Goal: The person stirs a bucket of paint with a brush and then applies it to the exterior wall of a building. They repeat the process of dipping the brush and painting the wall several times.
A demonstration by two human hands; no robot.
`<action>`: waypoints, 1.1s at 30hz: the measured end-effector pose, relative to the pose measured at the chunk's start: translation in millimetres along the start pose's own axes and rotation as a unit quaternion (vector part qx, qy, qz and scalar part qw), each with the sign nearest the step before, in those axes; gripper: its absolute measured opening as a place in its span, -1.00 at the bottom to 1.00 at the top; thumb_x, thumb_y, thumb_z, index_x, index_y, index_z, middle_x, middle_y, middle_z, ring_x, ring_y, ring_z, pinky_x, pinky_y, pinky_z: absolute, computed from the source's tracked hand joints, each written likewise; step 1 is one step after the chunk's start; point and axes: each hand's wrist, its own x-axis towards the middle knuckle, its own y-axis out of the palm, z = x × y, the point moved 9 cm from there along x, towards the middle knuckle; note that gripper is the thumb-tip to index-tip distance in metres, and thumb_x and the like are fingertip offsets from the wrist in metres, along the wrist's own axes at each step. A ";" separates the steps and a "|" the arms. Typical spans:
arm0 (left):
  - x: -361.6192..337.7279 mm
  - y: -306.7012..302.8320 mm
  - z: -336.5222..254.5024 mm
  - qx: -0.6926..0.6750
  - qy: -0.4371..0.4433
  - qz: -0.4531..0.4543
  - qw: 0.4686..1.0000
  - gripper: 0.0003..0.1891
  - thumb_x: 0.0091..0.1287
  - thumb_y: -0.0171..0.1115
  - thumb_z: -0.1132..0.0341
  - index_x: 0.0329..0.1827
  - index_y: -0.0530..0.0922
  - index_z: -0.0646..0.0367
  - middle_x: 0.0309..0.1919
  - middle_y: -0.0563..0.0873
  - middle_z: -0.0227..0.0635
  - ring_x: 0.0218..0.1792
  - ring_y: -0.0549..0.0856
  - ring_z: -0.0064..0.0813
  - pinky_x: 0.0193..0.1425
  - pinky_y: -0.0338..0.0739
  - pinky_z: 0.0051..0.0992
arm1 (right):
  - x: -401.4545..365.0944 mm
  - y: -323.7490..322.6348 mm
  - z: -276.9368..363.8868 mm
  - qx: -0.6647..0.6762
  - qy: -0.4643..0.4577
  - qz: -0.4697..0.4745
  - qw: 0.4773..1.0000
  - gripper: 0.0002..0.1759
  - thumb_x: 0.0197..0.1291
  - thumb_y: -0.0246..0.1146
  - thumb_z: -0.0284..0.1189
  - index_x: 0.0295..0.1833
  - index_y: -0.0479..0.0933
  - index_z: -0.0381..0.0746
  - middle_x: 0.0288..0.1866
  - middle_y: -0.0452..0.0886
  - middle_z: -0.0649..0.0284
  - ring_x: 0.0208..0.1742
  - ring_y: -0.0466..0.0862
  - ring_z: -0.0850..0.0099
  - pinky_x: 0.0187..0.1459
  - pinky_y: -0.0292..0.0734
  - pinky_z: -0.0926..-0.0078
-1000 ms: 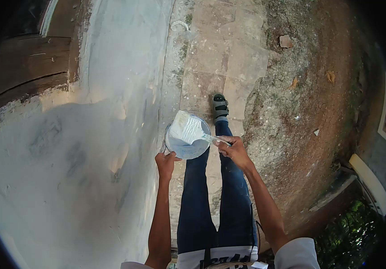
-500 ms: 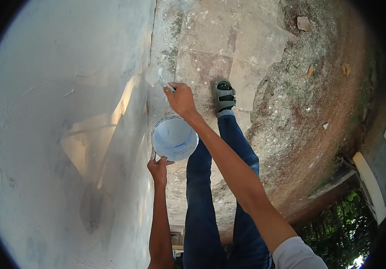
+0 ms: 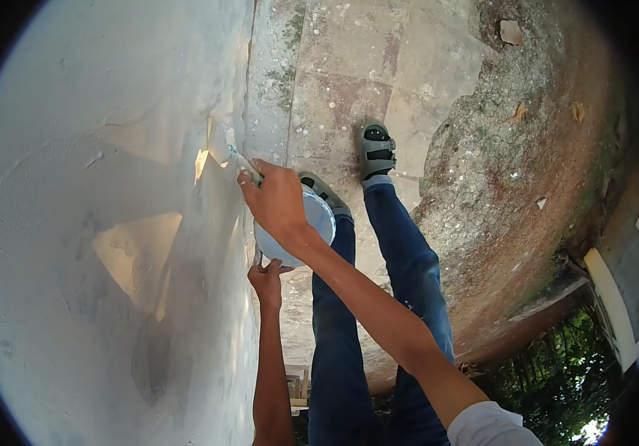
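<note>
My right hand (image 3: 276,202) grips a paintbrush (image 3: 232,149) whose bristles press against the pale painted wall (image 3: 96,223) low down, close to where the wall meets the paving. My left hand (image 3: 267,279) holds a small round paint bucket (image 3: 321,215) by its rim, close to the wall; my right hand and wrist cover most of the bucket. Below the hands are my legs in blue jeans and my two feet in dark sandals (image 3: 377,151).
Stone paving slabs (image 3: 349,67) run along the wall's foot. To the right lies bare reddish soil (image 3: 527,171) with a stone (image 3: 511,32) and dry leaves. A white kerb (image 3: 617,308) and green plants (image 3: 557,372) are at the lower right.
My right hand lifted the brush from the bucket to the wall, then slid it left and lower along the wall. The bucket stayed in my left hand. My left foot stepped forward.
</note>
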 end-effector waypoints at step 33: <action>-5.7 -10.9 -12.9 0.122 0.136 -0.058 0.981 -0.79 0.15 0.25 0.48 -0.23 0.52 0.49 -0.44 0.63 -0.24 -0.48 0.60 -0.58 -0.41 0.47 -0.58 | -24.6 -15.6 48.6 -0.033 -0.050 -0.015 0.998 -0.75 0.10 0.25 -0.40 -0.40 0.56 -0.41 -0.62 0.54 -0.11 -0.51 0.62 0.00 -0.37 0.52 0.15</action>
